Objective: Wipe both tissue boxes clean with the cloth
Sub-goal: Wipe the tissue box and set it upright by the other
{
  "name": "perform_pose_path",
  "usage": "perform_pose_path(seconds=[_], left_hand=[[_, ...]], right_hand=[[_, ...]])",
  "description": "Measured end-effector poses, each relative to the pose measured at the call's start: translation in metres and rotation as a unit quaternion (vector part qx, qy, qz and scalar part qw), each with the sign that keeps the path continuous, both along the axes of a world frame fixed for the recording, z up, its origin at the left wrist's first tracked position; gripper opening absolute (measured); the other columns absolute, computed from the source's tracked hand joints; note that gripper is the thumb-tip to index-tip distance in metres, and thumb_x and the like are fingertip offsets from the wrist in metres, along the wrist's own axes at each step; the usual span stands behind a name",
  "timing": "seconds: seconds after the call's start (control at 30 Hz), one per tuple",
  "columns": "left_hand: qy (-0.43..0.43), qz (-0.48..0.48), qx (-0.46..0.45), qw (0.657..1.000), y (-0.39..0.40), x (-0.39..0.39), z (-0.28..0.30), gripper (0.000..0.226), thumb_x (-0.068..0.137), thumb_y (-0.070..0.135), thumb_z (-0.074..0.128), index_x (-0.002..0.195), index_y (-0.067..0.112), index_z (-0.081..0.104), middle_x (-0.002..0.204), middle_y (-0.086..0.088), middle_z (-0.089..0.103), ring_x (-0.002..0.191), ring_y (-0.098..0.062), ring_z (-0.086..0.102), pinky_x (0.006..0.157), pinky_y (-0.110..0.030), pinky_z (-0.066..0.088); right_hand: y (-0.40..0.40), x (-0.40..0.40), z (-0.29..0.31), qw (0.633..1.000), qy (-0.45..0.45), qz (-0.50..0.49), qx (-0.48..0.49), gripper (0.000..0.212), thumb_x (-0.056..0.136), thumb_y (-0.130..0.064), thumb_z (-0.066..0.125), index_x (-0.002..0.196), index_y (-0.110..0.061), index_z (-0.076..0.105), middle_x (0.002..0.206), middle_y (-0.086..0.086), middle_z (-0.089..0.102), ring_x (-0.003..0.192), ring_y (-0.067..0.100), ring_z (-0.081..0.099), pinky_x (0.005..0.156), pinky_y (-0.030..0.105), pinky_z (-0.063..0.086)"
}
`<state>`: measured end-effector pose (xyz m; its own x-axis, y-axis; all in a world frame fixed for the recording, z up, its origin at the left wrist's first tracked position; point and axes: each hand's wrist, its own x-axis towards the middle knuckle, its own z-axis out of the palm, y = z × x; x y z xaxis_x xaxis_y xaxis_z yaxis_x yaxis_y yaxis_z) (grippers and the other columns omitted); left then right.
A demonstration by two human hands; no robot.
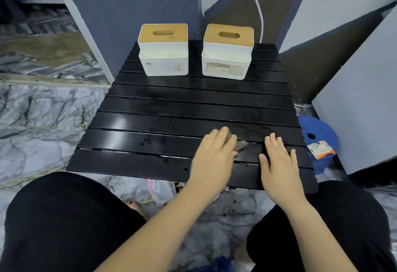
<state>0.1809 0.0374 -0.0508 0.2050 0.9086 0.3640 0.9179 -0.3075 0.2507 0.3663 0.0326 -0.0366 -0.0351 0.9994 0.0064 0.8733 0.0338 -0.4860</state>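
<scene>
At the near edge of the black slatted desk (pixel 171 108), towards its right corner, I see both hands lying palm down. My left hand (pixel 213 155) rests flat on the brown cloth (pixel 241 144), fingers (pixel 222 134) straight and close together, covering most of it so only a crumpled corner pokes out to the right; I judge it is pinning the cloth to the slats, ready to gather it up. My right hand (pixel 279 160) lies just beside it on bare desk, fingers spread and relaxed, holding nothing, likely just steadying.

The 2 tissue boxes sit side by side along the far edge, well apart from the hands: the left tissue box (pixel 163 50) and the right tissue box (pixel 227 52), which bears a label. Both stand upright with wooden lids on. Neither looks touched yet, so I take the wiping as not started.
</scene>
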Motion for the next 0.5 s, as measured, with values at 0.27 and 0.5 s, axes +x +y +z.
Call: perform_pose_path(seconds=[0.27, 0.5], left_hand=[[-0.062, 0.363, 0.041, 0.929, -0.024, -0.228, -0.011, 0.034, 0.100, 0.012, 0.057, 0.129, -0.004, 0.062, 0.136, -0.034, 0.052, 0.114, -0.057, 0.052, 0.098, -0.063, 0.044], [-0.027, 0.319, 0.042, 0.947, 0.009, -0.100, -0.003, 0.034, 0.093, 0.016, 0.053, 0.124, 0.001, 0.055, 0.130, -0.025, 0.052, 0.108, -0.043, 0.052, 0.095, -0.052, 0.042]], right_hand=[[0.001, -0.001, 0.000, 1.000, -0.008, -0.005, -0.002, 0.053, 0.110, -0.022, 0.038, 0.161, -0.012, 0.028, 0.171, 0.002, 0.018, 0.160, 0.017, 0.008, 0.127, 0.042, 0.000], [0.002, -0.003, -0.001, 1.000, 0.013, -0.014, 0.001, 0.052, 0.110, -0.018, 0.040, 0.160, -0.011, 0.031, 0.171, 0.002, 0.021, 0.160, 0.017, 0.010, 0.127, 0.041, -0.001]])
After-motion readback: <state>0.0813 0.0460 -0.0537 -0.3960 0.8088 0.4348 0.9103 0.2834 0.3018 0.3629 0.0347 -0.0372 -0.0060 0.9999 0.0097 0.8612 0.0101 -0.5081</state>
